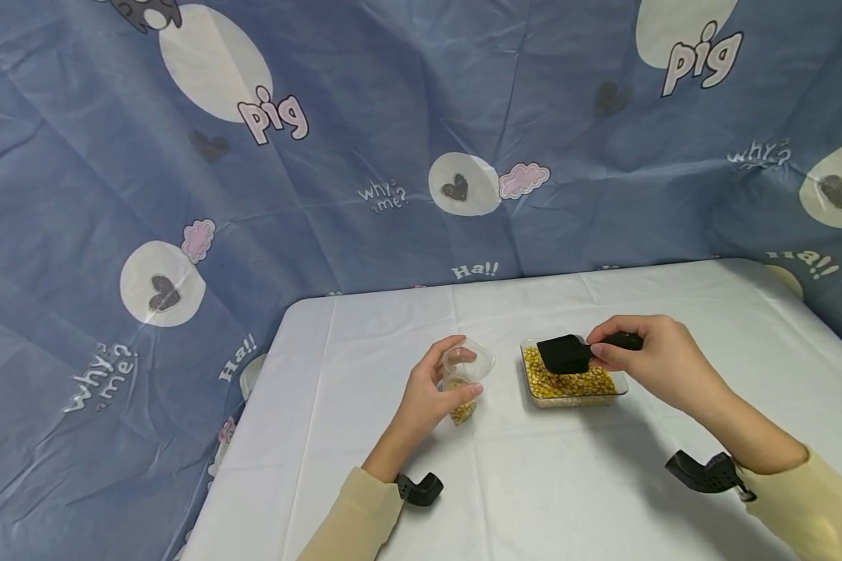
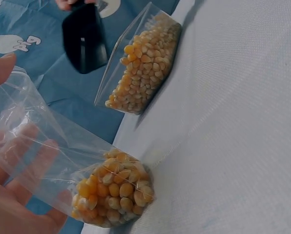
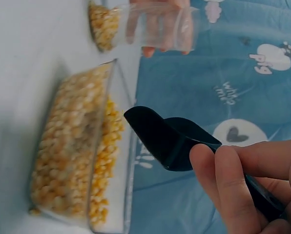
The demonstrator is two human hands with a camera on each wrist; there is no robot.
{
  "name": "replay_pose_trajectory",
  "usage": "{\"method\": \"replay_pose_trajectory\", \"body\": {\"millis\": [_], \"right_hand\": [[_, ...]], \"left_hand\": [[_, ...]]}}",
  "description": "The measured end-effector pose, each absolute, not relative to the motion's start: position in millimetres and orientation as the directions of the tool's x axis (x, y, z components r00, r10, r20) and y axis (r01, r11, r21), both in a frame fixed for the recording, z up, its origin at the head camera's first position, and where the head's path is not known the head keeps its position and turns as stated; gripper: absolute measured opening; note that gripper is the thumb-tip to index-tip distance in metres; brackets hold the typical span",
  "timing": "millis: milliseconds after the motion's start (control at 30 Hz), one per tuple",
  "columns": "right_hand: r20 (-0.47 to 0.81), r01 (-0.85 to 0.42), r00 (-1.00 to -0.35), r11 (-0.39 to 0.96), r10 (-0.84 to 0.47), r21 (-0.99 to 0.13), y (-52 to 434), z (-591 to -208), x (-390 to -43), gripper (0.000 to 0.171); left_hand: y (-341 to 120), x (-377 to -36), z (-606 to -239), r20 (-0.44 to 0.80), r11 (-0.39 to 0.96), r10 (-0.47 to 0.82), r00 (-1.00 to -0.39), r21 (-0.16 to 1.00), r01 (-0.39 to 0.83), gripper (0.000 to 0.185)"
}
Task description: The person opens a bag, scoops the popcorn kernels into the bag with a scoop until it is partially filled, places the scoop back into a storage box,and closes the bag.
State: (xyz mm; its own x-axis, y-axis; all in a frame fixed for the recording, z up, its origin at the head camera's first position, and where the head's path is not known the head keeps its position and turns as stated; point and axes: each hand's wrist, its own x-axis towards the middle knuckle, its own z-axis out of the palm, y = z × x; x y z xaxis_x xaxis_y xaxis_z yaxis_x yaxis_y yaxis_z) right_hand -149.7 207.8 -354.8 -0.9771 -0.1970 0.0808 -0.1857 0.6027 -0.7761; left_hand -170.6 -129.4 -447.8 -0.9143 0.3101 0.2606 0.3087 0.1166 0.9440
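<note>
Yellow corn kernels fill a clear shallow tray that sits on the white table. The right hand hangs just over the tray, with its wrist bent and its arm coming in from the lower right in a pale yellow sleeve. Its thumb and fingers pinch the handle of a black scoop. The scoop is up in the air above the corn, with its wide end pointing to the left, toward the other hand. From the right wrist view the scoop is tilted and looks empty inside. The left hand is just to the left of the tray. Its fingers are curled round a clear plastic cup, with the thumb on the near side. The cup stands on the table and leans a little, and its open mouth is turned toward the scoop. Some corn sits in the bottom of the cup, and the rest of the cup is see-through. The cup and the tray are near each other but do not touch. Behind the table hangs a blue cloth with white circles, hearts and the word "pig" on it.
</note>
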Motion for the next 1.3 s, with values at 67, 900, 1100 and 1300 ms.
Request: {"method": "replay_pose_trajectory", "body": {"millis": [67,900,1100,1300], "right_hand": [[0.069,-0.178,-0.978,0.621,-0.195,-0.763,209.6,-358.2,-149.6,0.011],[-0.038,-0.137,-0.961,0.589,-0.274,-0.796,205.7,-369.6,-154.3,0.013],[-0.04,-0.153,-0.95,0.572,-0.31,-0.806,200.8,-368.8,-154.8,0.013],[-0.018,-0.205,-0.947,0.646,-0.321,-0.735,204.6,-373.7,-155.7,0.01]], "left_hand": [[-130.1,-171.0,-449.9,0.266,0.118,0.306,-0.914,0.942,0.314,0.072],[-129.0,-155.5,-420.0,0.245,0.107,0.338,-0.909,0.949,0.296,0.07],[-128.7,-156.1,-420.9,0.259,0.095,0.332,-0.907,0.947,0.306,0.067],[-127.7,-155.6,-420.0,0.249,0.12,0.338,-0.908,0.945,0.304,0.068]]}}
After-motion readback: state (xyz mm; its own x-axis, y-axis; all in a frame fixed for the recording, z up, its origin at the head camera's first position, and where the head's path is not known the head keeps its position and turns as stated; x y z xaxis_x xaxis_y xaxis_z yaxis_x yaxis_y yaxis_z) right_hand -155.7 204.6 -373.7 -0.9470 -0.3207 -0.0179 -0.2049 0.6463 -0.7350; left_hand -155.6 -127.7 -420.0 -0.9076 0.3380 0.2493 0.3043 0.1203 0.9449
